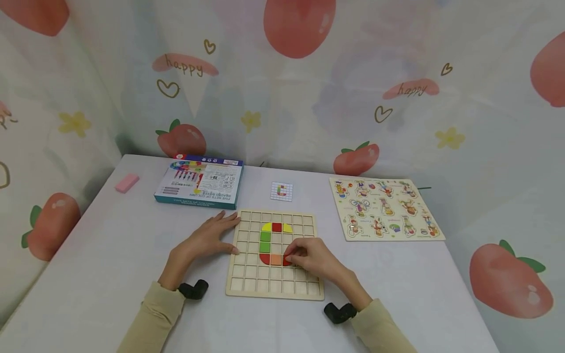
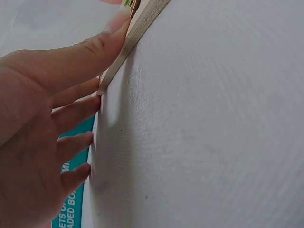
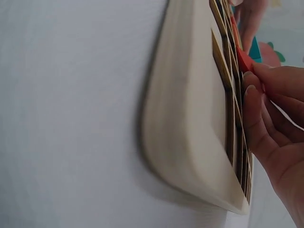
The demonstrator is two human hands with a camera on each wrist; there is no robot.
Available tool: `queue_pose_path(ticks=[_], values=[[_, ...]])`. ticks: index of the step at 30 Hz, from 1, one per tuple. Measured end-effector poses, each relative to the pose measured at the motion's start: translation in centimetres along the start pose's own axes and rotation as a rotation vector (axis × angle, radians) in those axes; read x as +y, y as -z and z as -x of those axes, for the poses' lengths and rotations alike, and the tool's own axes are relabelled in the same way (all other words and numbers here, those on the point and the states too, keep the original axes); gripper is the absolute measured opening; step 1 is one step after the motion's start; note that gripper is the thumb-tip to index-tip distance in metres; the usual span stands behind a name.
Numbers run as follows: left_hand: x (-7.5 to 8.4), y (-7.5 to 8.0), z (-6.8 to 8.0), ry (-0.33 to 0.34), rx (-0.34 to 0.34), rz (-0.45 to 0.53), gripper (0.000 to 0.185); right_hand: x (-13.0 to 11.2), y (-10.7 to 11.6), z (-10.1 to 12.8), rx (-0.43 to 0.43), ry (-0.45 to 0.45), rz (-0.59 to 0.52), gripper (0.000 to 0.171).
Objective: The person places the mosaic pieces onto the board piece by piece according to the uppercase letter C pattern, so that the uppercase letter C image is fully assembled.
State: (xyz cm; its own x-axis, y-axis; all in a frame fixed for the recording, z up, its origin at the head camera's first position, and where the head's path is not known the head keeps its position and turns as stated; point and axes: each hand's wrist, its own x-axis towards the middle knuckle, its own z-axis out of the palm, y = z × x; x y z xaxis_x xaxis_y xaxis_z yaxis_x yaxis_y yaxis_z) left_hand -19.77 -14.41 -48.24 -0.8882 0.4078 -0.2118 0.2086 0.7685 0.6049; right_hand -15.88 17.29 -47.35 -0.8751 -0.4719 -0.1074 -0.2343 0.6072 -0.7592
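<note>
At centre frame, the wooden grid board (image 1: 274,255) holds a nearly complete coloured C. The right hand (image 1: 311,259) pinches a red piece (image 1: 287,261) at its lower end, seemingly the last. The left hand (image 1: 211,236) lies flat, fingers straight, steadying the board's left edge.

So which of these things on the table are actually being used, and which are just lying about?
In use:
wooden grid board, steadied by the left hand
red piece, pinched by the right hand
coloured pieces already in the board
pattern card, probably the guide

Lying about:
animal puzzle
boxed set
pink eraser
</note>
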Motion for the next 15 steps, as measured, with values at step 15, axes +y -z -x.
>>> queue_pose_path(ticks=[15], values=[[0.33,0.15,0.24,-0.004,0.01,0.013,0.092,-0.31,-0.29,0.21,0.045,0.032,0.033,0.006]])
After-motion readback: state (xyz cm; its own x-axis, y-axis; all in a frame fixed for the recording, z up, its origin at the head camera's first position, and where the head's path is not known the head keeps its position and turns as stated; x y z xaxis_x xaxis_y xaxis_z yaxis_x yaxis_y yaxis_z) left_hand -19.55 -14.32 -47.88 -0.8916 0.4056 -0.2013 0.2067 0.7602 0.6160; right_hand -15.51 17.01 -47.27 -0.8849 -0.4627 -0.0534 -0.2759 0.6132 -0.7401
